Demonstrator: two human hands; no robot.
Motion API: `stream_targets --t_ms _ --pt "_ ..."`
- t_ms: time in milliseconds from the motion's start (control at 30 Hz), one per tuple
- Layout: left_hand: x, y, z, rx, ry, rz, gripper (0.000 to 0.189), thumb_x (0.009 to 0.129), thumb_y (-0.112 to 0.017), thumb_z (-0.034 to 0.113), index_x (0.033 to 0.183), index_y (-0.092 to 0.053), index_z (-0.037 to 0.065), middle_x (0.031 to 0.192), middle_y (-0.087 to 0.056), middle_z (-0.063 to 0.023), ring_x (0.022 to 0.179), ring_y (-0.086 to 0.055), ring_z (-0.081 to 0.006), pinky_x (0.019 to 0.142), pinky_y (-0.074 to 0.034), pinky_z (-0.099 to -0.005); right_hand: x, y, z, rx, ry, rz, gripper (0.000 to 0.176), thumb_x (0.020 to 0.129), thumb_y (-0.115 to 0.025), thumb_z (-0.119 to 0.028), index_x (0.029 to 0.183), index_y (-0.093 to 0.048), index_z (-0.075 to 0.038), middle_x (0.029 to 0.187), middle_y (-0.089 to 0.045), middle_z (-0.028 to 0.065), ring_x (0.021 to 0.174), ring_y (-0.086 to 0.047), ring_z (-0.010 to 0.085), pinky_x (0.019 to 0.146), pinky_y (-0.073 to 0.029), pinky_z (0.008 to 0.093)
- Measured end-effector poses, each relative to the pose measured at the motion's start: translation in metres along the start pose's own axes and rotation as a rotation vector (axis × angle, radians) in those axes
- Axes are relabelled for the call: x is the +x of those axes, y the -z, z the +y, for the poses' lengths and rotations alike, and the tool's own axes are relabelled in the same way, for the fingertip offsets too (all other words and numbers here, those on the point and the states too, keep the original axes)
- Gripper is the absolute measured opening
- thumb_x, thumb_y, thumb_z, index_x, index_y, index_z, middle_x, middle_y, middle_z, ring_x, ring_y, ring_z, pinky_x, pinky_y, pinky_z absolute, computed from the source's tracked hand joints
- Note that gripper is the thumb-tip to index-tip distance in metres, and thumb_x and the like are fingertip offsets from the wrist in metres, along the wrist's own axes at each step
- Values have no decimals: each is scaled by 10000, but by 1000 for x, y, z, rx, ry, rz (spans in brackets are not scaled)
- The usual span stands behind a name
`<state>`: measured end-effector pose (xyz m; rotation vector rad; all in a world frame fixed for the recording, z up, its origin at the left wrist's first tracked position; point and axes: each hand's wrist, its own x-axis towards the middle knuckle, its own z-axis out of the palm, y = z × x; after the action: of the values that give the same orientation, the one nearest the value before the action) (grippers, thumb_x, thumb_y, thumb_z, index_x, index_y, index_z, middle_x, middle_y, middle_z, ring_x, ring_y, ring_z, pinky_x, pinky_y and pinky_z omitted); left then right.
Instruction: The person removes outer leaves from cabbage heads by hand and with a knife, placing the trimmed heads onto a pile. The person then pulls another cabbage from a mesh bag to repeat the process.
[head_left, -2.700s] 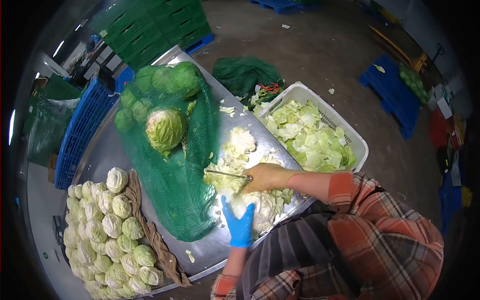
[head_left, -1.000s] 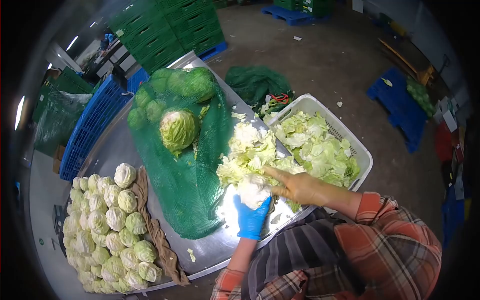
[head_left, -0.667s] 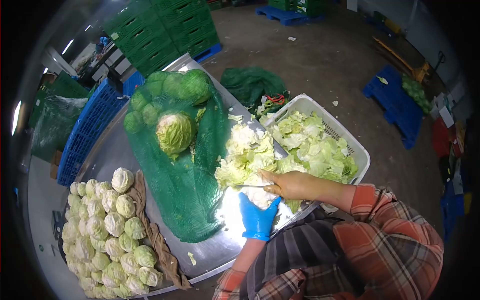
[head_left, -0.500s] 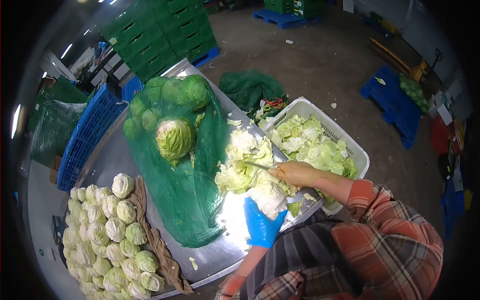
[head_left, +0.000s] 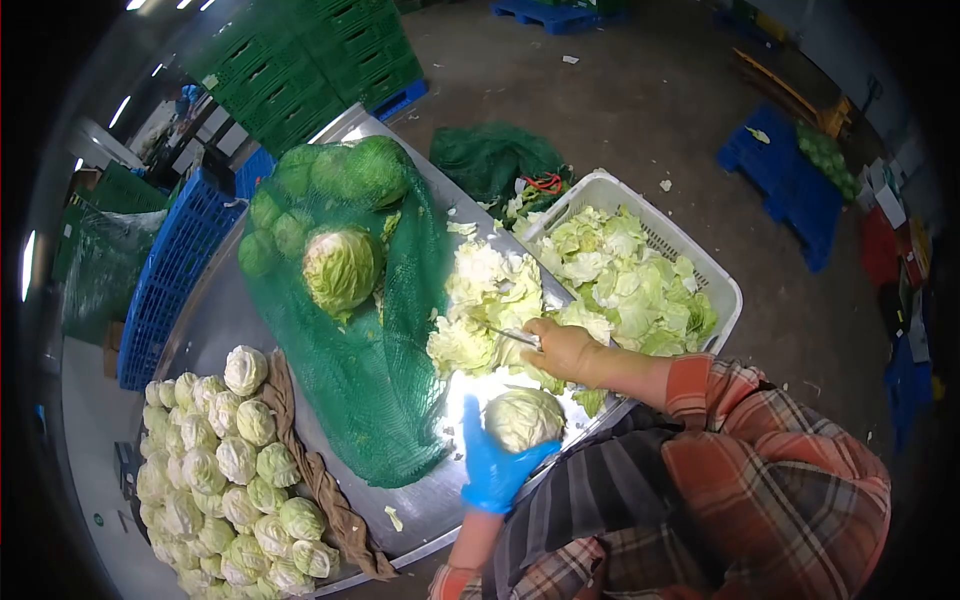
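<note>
My left hand (head_left: 497, 468) wears a blue glove and lies open, thumb and fingers spread along the left and near side of a trimmed pale cabbage head (head_left: 525, 420). The cabbage rests on the metal table (head_left: 425, 510) near its front edge. My right hand (head_left: 565, 353) is closed round the handle of a knife (head_left: 507, 334), whose blade points left over a heap of loose cabbage leaves (head_left: 490, 290). A larger, leafy cabbage (head_left: 342, 270) lies at the mouth of a green net bag (head_left: 350, 400), with several more heads inside the net.
To the right stands a white plastic crate (head_left: 690, 235) full of cut leaves. Trimmed cabbages (head_left: 215, 470) are piled at the left beside a brown cloth (head_left: 320, 480). Another green net (head_left: 495, 155) lies beyond the table. Green crates (head_left: 290, 70) and blue pallets (head_left: 790, 190) stand farther off.
The cabbage has come to rest on the table, and leaves around it are gone. My left hand has opened and shifted left; my right hand with the knife has moved slightly left.
</note>
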<state>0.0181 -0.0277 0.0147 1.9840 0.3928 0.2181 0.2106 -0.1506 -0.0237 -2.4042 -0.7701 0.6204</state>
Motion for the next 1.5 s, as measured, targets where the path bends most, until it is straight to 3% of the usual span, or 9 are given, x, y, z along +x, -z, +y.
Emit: stream_targets --t_ms 67,400,567,633,833,1100,1233,1433,1500 --pt "12 -6 3 405 -126 -48 1023 595 -896 404 1343 -379 -66 1280 -482 -234 1212 -480 -340 1028 -396 -434 -4 -3 -2 -137 85 14 634 838 -652 -395 1337 -440 -65 974 -657 190 905 -657 345 837 -520 413" --pt "11 35 -49 -982 569 121 689 902 -563 526 1374 -428 42 1325 -517 -133 1197 -520 -282 977 -468 -406 -3 113 16 -161 -349 269 653 884 -617 -386 1425 -373 -113 1278 -554 201 1083 -606 331 931 -487 403" --pt "19 11 -30 -1296 771 -1 850 876 -391 722 1422 -379 71 1418 -453 -124 1268 -471 -330 941 -505 -485 -28 55 16 28 223 83 530 952 -514 -413 1445 -378 -272 1054 -634 206 916 -662 293 796 -543 388" --pt "20 5 -37 -1020 754 -16 823 880 -514 621 1445 -325 54 1434 -409 -156 1254 -472 -332 913 -517 -443 -55 71 -43 356 -89 -483 550 961 -492 -459 1469 -320 -337 822 -649 138 696 -665 199 640 -560 324" --pt "31 -2 -37 -100 -41 139 925 752 -808 325 1418 -293 -60 1418 -382 -218 1315 -375 -318 1116 -288 -398 -31 47 -24 434 -66 -410 603 962 -465 -508 1498 -239 -347 704 -619 76 576 -624 130 535 -529 272" --pt "58 -15 -27 154 48 67 1128 601 -887 388 1404 -255 -89 1340 -414 -258 1238 -449 -313 1036 -391 -406 -49 45 -41 74 265 -46 653 985 -381 -482 1517 -120 -207 1154 -593 290 838 -653 420 793 -517 463" --pt "61 -16 -12 160 73 71 1149 591 -862 480 1409 -292 -91 1330 -468 -278 1197 -512 -364 997 -430 -414 -39 27 -28 2 149 -169 686 985 -363 -484 1519 -72 -166 1514 -225 254 1083 -576 442 952 -469 456" --pt "63 -26 -23 239 57 164 1118 594 -856 476 1393 -320 -94 1273 -516 -284 1153 -542 -380 972 -448 -420 -8 5 -5 85 365 21 518 997 -353 -428 1406 -373 -112 1249 -556 234 945 -655 361 779 -545 444" --pt "45 -31 0 410 -35 155 1101 591 -859 473 1378 -332 -88 1236 -533 -279 1144 -540 -390 973 -446 -425 -4 75 -31 266 -305 -173 467 1000 -348 -401 1293 -491 -66 893 -665 178 689 -679 279 620 -555 401"
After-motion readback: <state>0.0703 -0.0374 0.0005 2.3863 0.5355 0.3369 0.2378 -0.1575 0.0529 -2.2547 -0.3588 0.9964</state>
